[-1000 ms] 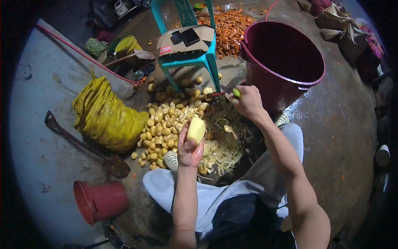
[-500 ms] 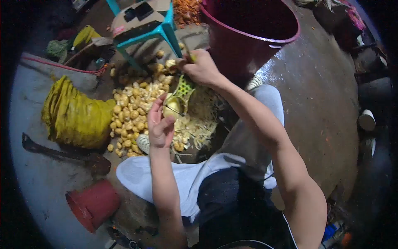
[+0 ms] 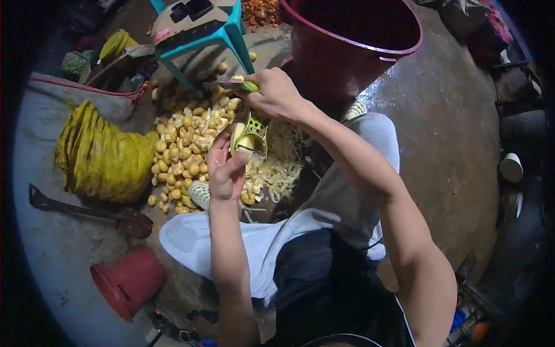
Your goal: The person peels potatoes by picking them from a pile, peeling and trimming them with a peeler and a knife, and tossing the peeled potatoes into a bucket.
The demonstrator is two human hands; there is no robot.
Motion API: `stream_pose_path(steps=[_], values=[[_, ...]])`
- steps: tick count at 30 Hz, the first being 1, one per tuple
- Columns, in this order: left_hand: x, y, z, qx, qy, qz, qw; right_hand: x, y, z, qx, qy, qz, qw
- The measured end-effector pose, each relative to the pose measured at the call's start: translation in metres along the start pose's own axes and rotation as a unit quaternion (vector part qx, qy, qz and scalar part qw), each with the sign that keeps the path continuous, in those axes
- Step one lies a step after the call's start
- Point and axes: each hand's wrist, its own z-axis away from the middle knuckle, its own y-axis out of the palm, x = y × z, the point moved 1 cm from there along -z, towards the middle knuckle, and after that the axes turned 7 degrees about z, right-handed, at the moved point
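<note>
My left hand (image 3: 225,165) is closed round a pale, partly peeled potato (image 3: 236,137), thumb on the near side. Against the potato's right side lies the blade end of a green peeler (image 3: 257,130) with holes in its body. Its upper end runs up under my right hand (image 3: 277,95), whose fingers are wrapped tight. A green-handled knife (image 3: 250,87) also sticks out of that hand, its dark blade pointing left. Below and beyond both hands spreads a pile of potatoes (image 3: 179,141). Pale peelings (image 3: 280,173) lie heaped on the floor to the right of the potatoes.
A big maroon tub (image 3: 329,63) stands ahead to the right, beside a turquoise stool (image 3: 228,37) with cardboard on it. On the left are a yellow sack (image 3: 107,156), a shovel (image 3: 81,211) and a red bucket (image 3: 130,283). Orange scraps (image 3: 260,13) lie behind the stool.
My right hand has turned so the knife blade now points left, and the peeler has come down along the potato's side. My left hand keeps its hold at nearly the same spot.
</note>
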Motion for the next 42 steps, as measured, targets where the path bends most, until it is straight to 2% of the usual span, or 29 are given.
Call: stream_pose_path(steps=[3,7,10,13,15,16,17,18,20,22,25,28,29,31,33,34,35,37,38,39,41,42], values=[[0.004,-0.004,0.0,0.003,0.001,0.018,1.0,-0.004,0.004,-0.004,0.022,-0.016,0.022,0.999],[0.006,-0.007,0.001,0.01,0.029,0.015,0.999,0.009,-0.004,-0.006,-0.003,-0.015,0.042,0.999],[0.0,0.009,0.006,0.047,0.038,0.022,0.998,-0.009,-0.003,-0.016,0.016,0.055,0.101,0.993],[-0.01,0.01,0.01,0.091,0.046,0.047,0.994,-0.03,-0.007,-0.027,0.045,0.15,0.103,0.982],[-0.012,0.007,0.006,0.092,0.06,0.057,0.992,-0.012,-0.008,-0.021,0.045,0.115,0.067,0.99],[-0.011,0.008,0.004,0.062,0.065,0.042,0.995,0.003,-0.007,-0.017,0.036,0.113,0.056,0.991],[-0.01,0.007,0.003,0.03,0.069,0.029,0.997,0.017,-0.013,-0.012,0.016,0.047,0.055,0.997],[-0.009,0.006,0.003,0.021,0.075,-0.018,0.997,0.03,-0.019,-0.01,0.013,0.023,0.069,0.997],[-0.007,0.006,0.005,0.041,0.069,-0.001,0.997,0.031,-0.02,-0.01,0.009,0.001,0.081,0.997],[-0.009,0.011,0.006,0.072,0.062,0.046,0.994,0.007,-0.014,-0.02,-0.024,0.072,0.093,0.993],[-0.013,0.019,0.011,0.069,0.058,0.134,0.987,-0.013,-0.014,-0.028,0.034,0.171,0.062,0.983],[-0.007,0.01,0.004,0.02,0.095,0.057,0.994,0.017,-0.011,-0.017,-0.01,0.062,0.039,0.997],[-0.006,0.008,0.005,0.014,0.098,0.015,0.995,0.029,-0.016,-0.014,-0.011,0.014,0.083,0.996],[-0.006,0.016,0.008,0.029,0.085,0.031,0.995,0.027,-0.017,-0.015,-0.02,0.003,0.084,0.996],[-0.01,0.02,0.013,0.048,0.068,0.078,0.994,-0.001,-0.01,-0.022,-0.038,0.094,0.088,0.991],[-0.012,0.021,0.013,0.069,0.051,0.125,0.988,-0.011,-0.014,-0.026,0.009,0.092,0.136,0.986],[-0.013,0.021,0.013,0.071,0.053,0.123,0.988,-0.015,-0.008,-0.026,0.007,0.09,0.136,0.987],[-0.013,0.019,0.011,0.058,0.059,0.126,0.989,-0.005,-0.006,-0.024,0.003,0.139,0.037,0.99],[-0.013,0.016,0.009,0.049,0.074,0.084,0.993,0.003,-0.003,-0.019,-0.01,0.087,0.024,0.996],[-0.011,0.017,0.008,0.028,0.087,0.06,0.994,0.031,-0.02,-0.014,0.025,0.072,0.051,0.996],[-0.011,0.024,0.011,0.008,0.126,0.001,0.992,0.03,-0.014,-0.012,-0.015,-0.01,0.108,0.994],[-0.012,0.024,0.012,0.008,0.125,0.0,0.992,0.027,-0.014,-0.013,-0.029,0.029,0.099,0.994]])
